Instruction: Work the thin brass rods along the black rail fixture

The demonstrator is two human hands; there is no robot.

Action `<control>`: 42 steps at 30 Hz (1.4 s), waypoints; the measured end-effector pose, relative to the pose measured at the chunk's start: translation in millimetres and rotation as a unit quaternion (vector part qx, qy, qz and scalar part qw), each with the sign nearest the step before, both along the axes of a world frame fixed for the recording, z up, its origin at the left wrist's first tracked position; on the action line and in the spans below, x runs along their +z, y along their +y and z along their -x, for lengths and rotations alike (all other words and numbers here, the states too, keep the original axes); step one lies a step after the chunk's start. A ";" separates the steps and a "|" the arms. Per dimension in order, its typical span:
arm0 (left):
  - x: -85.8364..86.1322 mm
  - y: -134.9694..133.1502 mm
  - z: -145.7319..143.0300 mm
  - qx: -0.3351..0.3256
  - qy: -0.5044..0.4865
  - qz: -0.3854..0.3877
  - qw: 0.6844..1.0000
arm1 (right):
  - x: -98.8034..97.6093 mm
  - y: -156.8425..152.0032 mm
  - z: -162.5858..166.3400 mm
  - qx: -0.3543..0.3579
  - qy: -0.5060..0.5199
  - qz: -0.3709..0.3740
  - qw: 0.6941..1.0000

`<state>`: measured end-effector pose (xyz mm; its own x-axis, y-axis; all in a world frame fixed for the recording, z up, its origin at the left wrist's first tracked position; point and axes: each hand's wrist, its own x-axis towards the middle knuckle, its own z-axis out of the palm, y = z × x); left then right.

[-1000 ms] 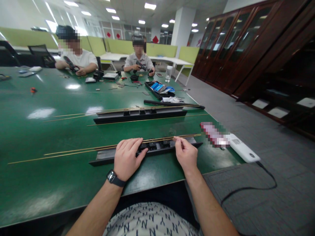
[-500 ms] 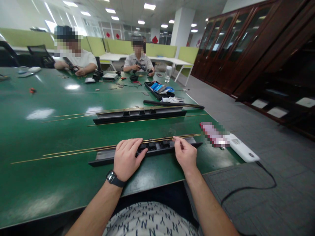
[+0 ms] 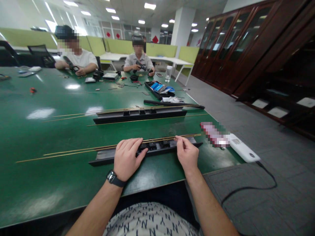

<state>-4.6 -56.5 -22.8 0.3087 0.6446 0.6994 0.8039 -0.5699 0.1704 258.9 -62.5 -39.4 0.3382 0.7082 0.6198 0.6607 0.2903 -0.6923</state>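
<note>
Where the brass rods (image 3: pixel 69 153) run out across the green table (image 3: pixel 36 183) to the left of the left hand, they lie flat and side by side. The left hand (image 3: pixel 126 158), with a watch (image 3: pixel 112 178) on its wrist, lies palm down on the black rail (image 3: pixel 157 147), fingers loose and spread, resting on it without gripping. The rail lies near the table's front edge and reaches under both hands, with the rods along its far side. The right hand (image 3: pixel 187 154) pinches the rods between thumb and forefinger; whether one rod or both, I cannot tell. Beyond the hands lies a second black rail (image 3: pixel 140 114). Right of the right hand, a white power strip (image 3: pixel 242 150) sits at the table's corner.
</note>
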 end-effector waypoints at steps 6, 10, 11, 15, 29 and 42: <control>0.4 -0.8 0.4 0.001 0.001 0.001 1.000 | 3.1 -1.8 3.8 0.009 -0.026 0.001 1.000; 0.1 -0.3 0.3 0.001 0.001 0.001 1.000 | 2.0 -0.2 2.4 -0.020 -0.011 0.010 1.000; 0.0 0.0 0.2 0.001 0.001 0.000 1.000 | 1.4 0.4 1.6 -0.027 -0.005 0.014 1.000; -0.5 0.3 -0.2 0.002 -0.001 -0.002 1.000 | -0.6 1.4 -1.4 -0.037 0.007 0.016 0.999; -0.1 -0.9 0.0 0.001 -0.006 0.012 1.000 | 3.4 -0.2 1.5 -0.034 -0.003 0.008 0.999; 0.2 -0.4 0.1 0.002 -0.002 0.005 1.000 | 2.9 -0.7 1.8 -0.012 -0.010 0.014 1.000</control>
<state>-4.7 -56.9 -22.6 0.3033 0.6536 0.6934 0.8059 -0.5642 0.1793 257.0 -63.2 -36.5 0.3431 0.7174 0.6064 0.6819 0.2538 -0.6860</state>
